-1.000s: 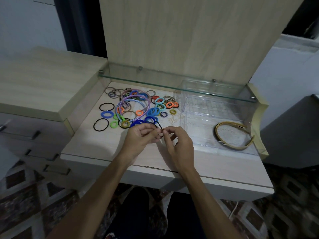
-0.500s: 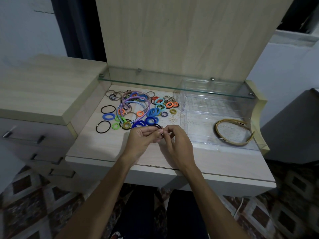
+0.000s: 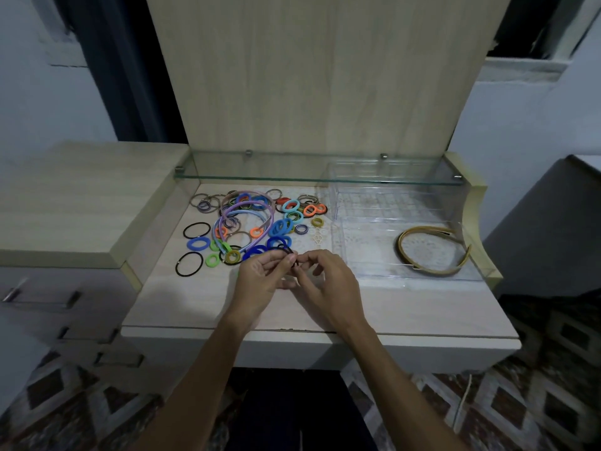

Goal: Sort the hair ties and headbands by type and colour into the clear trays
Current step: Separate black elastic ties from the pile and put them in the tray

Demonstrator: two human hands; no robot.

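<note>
We hold a thin black hair tie [image 3: 290, 252] pinched between both hands just above the tabletop [image 3: 201, 297], at the near edge of the mixed pile [image 3: 257, 222]. Our left hand [image 3: 265, 275] has thumb and fingers curled onto the tie from the left, and our right hand [image 3: 328, 281] nips it from the right with thumb and forefinger, the other fingers loosely bent. How the tie runs between the fingertips is too small to make out.

The first risk, as we judge it, is the tie itself: it is elastic, so if one pinch slips while we stretch it, it may snap away into the pile or off the front edge onto the patterned floor [image 3: 533, 402]. It also looks close to the dark blue ties [image 3: 260, 250] just behind our knuckles, and it may be snagged on one; pulling hard could then drag neighbours out and scatter the heap.

Further out, two loose black ties [image 3: 189, 263] lie apart on the left, so like items are split and one could be overlooked. The clear trays [image 3: 374, 222] stand to the right, the near one holding a tan headband [image 3: 432, 252]; their walls are hard to see, and a careless reach could knock a rim or drop the tie into the headband's tray. The glass shelf [image 3: 318, 177] overhangs the far trays and limits clearance there.
</note>
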